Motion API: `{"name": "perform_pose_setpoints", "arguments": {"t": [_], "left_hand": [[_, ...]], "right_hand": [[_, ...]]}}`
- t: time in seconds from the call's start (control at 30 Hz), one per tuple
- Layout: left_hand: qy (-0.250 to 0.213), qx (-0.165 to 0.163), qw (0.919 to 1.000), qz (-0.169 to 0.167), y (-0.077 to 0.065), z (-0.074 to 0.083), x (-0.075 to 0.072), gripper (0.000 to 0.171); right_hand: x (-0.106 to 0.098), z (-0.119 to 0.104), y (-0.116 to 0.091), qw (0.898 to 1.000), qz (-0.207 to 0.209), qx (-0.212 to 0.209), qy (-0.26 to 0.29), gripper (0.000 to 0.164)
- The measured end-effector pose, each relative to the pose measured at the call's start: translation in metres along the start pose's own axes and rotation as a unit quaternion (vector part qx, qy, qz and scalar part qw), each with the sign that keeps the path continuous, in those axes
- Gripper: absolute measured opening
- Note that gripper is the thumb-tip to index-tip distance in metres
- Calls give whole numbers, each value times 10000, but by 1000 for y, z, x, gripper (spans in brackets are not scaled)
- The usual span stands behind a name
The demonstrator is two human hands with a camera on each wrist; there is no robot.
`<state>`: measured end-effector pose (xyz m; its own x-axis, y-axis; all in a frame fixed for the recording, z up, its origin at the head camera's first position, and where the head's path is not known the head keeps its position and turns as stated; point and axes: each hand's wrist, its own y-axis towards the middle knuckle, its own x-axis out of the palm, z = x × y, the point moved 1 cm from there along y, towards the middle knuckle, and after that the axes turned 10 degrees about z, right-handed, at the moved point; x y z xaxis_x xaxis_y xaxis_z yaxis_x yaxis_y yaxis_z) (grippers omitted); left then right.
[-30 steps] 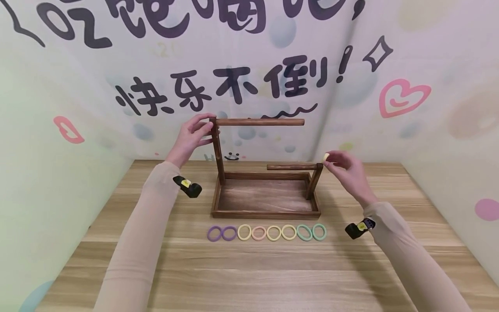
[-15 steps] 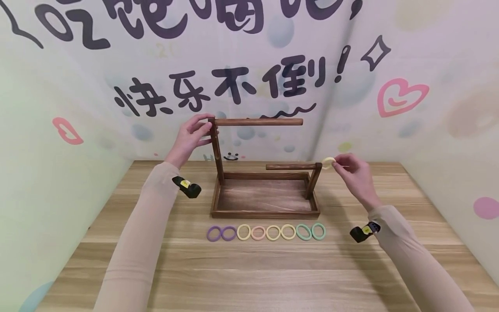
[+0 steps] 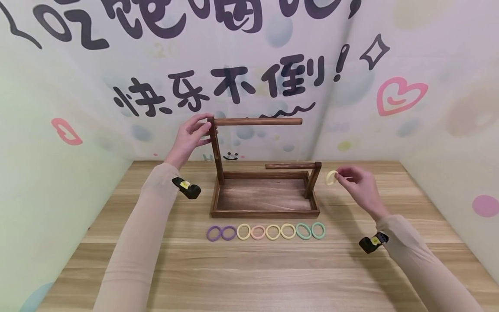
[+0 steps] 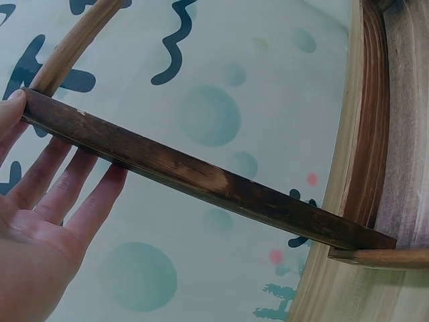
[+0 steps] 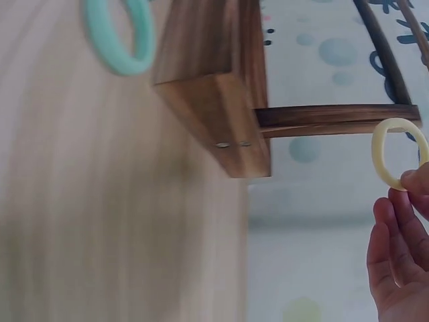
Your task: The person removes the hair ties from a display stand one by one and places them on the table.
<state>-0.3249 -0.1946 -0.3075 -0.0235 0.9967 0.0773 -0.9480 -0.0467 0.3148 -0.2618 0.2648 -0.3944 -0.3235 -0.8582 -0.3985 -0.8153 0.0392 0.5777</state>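
My left hand [image 3: 192, 136] holds the top of the tall post [image 3: 216, 151] of a dark wooden rack. In the left wrist view, the thumb lies on one side of the post [image 4: 194, 171] and the fingertips touch the other. A pale yellow ring [image 3: 331, 177] is pinched between thumb and fingertips of my right hand [image 3: 360, 187], just right of the rack's short post [image 3: 313, 180] and apart from it. The right wrist view shows that yellow ring [image 5: 378, 154] upright at the fingertips. Both rack bars, the upper bar [image 3: 259, 121] and lower bar [image 3: 290, 166], carry nothing.
In front of the rack's tray [image 3: 265, 214], several rings lie in a row on the wooden table [image 3: 249, 277]: purple rings [image 3: 214, 233], yellow rings [image 3: 273, 232], a pink ring [image 3: 258, 232] and green rings [image 3: 318, 231]. A printed wall [image 3: 156, 143] stands behind.
My right hand has moved right and down, taking the yellow ring away from the top of the short post. The left hand stays on the tall post.
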Motion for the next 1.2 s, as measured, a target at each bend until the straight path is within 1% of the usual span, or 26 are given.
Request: {"name": "perform_pose_setpoints", "arguments": {"t": [0.13,0.3,0.43,0.5,0.6,0.73,0.97,1.2], "left_hand": [[102,50,9999,20,-1,-1,0,31],[430,133,9990,-23,-3,-2,-2,38],[625,75,9980,-59,-5,-5,-6,44],[641,18,9979,-71,-6,-8,-9,46],[648,-63,9978,-84,-9,-11,-13,47],[724,-129,9972,-97,-15,-17,-18,45],[872,-184,9956,-301,-26,-30,-28,45],[1013,-173,9937,-450,-39,-43,-38,43]], "right_hand": [[-2,7,-10,9993,-362,6,-103,14],[-4,12,-24,9949,-946,-5,-339,10],[-7,17,-34,9899,-1346,81,-444,10],[-7,20,-39,9874,-1493,66,-520,9],[-6,24,-44,9850,-1638,-75,-539,9],[-6,26,-49,9818,-1840,-221,-425,9],[-6,33,-60,9737,-2212,-147,-523,9],[-8,35,-68,9695,-2388,-113,-534,11]]}}
